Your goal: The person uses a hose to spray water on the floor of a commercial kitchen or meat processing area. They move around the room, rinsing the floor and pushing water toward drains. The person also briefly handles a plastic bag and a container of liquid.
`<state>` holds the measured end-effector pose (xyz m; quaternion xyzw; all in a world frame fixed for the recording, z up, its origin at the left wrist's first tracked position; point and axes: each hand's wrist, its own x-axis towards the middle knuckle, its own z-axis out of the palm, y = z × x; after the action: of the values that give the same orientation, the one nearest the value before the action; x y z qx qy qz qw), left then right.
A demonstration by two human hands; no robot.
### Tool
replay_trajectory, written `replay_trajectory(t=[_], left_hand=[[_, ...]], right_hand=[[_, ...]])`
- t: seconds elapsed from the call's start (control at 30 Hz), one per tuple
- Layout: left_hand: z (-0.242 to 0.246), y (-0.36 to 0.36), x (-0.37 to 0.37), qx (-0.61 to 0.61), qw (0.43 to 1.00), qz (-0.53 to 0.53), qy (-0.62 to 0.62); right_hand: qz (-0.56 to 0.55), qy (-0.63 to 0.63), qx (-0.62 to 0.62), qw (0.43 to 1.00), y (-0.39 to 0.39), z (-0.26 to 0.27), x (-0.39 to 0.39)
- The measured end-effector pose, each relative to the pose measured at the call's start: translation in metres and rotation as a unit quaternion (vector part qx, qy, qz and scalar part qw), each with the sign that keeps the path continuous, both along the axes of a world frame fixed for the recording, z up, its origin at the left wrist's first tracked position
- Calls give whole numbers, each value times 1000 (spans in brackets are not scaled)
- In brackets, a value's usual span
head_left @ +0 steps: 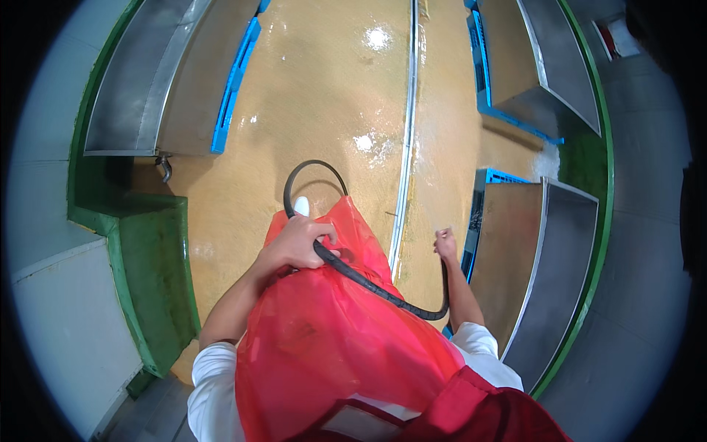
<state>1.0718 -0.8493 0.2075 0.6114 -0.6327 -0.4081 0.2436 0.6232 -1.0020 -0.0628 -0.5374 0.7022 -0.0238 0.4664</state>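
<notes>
My left hand (pixel 304 241) grips a black rubber hose (pixel 364 280) in front of my waist, against a red plastic apron (pixel 331 342). Beyond that hand the hose rises in a loop above the wet floor, then passes behind the apron. From the same hand it runs right, bends upward and reaches my right hand (pixel 445 244), which is closed around its end. A faint spray of water leaves the hose end and goes forward over the tan floor (pixel 320 110). The tip of a white boot (pixel 301 206) shows under the loop.
A metal-edged drain channel (pixel 409 127) runs lengthwise along the floor. Large stainless steel tanks (pixel 201 83) stand on blue plastic pallets (pixel 236 88) at both sides, the left one with a drain pipe (pixel 165 168). A green raised ledge (pixel 152 276) juts out at left.
</notes>
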Motion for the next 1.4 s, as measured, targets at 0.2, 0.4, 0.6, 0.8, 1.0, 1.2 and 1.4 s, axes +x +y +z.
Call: replay_trajectory(t=[0.2, 0.4, 0.6, 0.8, 1.0, 1.2, 1.4], left_hand=[[2, 38, 97, 41, 989, 133, 48], [0, 101, 202, 198, 967, 34, 155], [-29, 156, 262, 258, 894, -30, 365], [14, 153, 331, 228, 884, -39, 405], [14, 144, 359, 249, 887, -1, 389], [12, 152, 363, 237, 863, 44, 445], [22, 132, 372, 180, 883, 140, 411]], right_hand=[[29, -139, 149, 979, 32, 3, 207], [175, -176, 193, 949, 28, 36, 367], [89, -253, 313, 911, -37, 46, 439], [144, -286, 274, 907, -43, 89, 616], [218, -265, 227, 911, -51, 120, 726], [347, -184, 223, 892, -23, 123, 757], [374, -133, 202, 895, -52, 87, 759]])
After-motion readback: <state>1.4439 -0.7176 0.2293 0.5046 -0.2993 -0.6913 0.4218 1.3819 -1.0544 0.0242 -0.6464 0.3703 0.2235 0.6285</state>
